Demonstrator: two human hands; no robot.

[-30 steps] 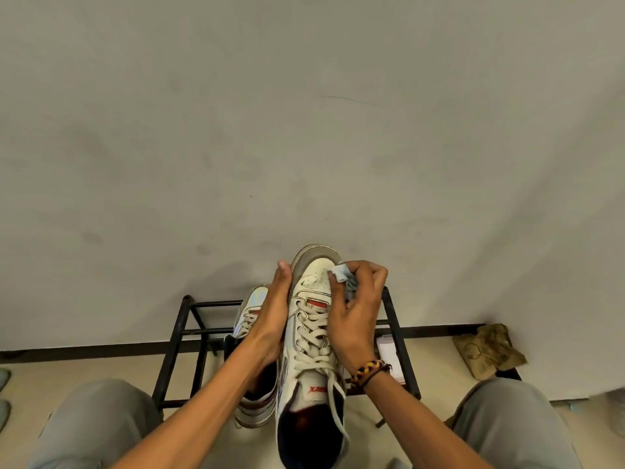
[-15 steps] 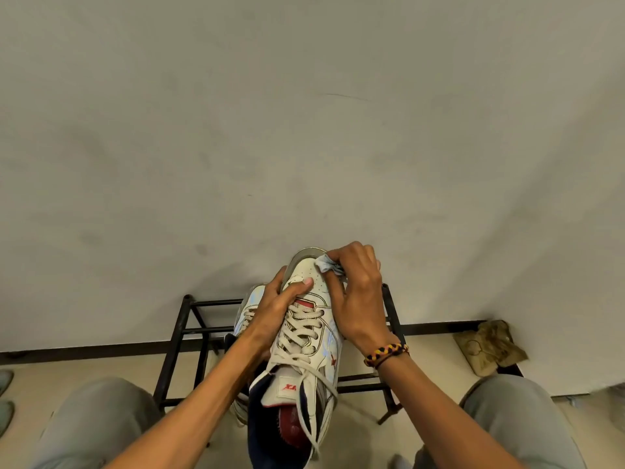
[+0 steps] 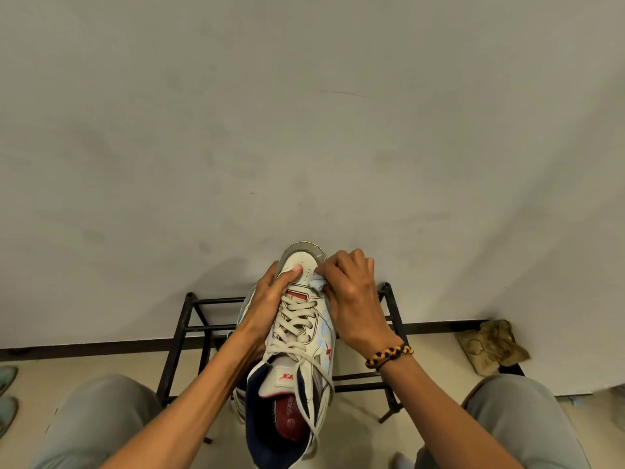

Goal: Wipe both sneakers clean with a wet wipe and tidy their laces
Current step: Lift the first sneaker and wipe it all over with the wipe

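White leather low-top sneaker with cream laces (image 3: 297,319): long axis running away from the wearer, toe far. Left hand (image 3: 267,302) gripping the toe's left flank; right hand (image 3: 351,299) pinching the pale crumpled wet wipe (image 3: 319,283) against its right flank, nearer.

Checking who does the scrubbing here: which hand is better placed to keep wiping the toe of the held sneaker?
The right hand: it already pinches the wet wipe against the sneaker beside the toe. The left hand grips the shoe to steady it.
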